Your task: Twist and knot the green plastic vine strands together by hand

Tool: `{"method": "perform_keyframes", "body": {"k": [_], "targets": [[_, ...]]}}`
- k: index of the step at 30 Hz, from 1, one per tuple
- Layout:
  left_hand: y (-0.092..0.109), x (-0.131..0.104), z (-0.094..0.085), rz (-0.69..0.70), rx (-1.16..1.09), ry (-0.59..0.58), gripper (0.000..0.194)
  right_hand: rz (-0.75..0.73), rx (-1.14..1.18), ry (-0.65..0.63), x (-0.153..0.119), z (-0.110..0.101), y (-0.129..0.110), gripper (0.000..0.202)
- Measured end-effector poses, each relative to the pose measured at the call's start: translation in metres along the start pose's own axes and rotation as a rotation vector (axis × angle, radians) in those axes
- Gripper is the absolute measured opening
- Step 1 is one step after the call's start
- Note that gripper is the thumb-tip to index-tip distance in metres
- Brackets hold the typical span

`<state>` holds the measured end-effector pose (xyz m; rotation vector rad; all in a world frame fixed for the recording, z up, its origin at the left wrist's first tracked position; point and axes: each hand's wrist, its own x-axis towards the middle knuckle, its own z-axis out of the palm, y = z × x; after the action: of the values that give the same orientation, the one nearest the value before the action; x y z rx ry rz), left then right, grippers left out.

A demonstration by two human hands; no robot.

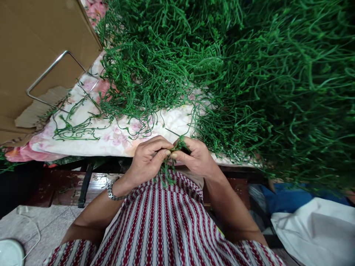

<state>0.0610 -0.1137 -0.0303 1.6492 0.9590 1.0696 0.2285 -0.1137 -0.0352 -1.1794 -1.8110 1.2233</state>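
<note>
Grip: left hand and right hand pinch green stems
Thumbs: nearly meeting
Forearms: angled inward

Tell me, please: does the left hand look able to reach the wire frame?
Probably yes: only the cloth and some loose stems seem to lie between the left hand and the wire frame. But it pinches a small bunch, so it would likely need to let go first.

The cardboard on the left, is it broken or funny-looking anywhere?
Yes, the cardboard looks damaged: a ragged, lighter patch low down, by the metal wire, seems torn. Also, some green stems lie apart from the big pile.
</note>
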Motion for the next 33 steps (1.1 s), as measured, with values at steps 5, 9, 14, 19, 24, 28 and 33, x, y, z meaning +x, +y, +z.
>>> {"method": "perform_keyframes", "body": {"k": [5,9,14,19,24,28,33], "targets": [[0.005,0.002,-0.010,-0.060,0.053,-0.093,0.008,-0.163,-0.282,-0.022,-0.002,-0.014,-0.009,0.017],[0.008,0.006,-0.012,-0.090,0.135,-0.251,0.014,-0.222,-0.498,-0.088,-0.005,-0.019,-0.018,0.018],[0.011,0.011,-0.017,-0.111,0.165,-0.432,0.033,-0.253,-0.590,-0.264,-0.005,-0.020,-0.024,0.020],[0.006,0.007,-0.025,-0.086,-0.098,-0.695,0.033,-0.395,-0.115,-0.520,0.002,-0.016,-0.016,0.026],[-0.001,0.001,-0.028,-0.187,-0.264,-0.725,0.034,-0.399,0.230,-0.628,0.006,-0.011,-0.007,0.018],[-0.001,-0.002,-0.033,-0.269,-0.379,-0.547,0.030,-0.403,0.344,-0.589,0.002,-0.016,-0.010,0.016],[-0.005,-0.003,-0.032,-0.319,-0.271,-0.298,0.025,-0.277,0.276,-0.290,-0.008,-0.023,-0.012,0.016]]}}
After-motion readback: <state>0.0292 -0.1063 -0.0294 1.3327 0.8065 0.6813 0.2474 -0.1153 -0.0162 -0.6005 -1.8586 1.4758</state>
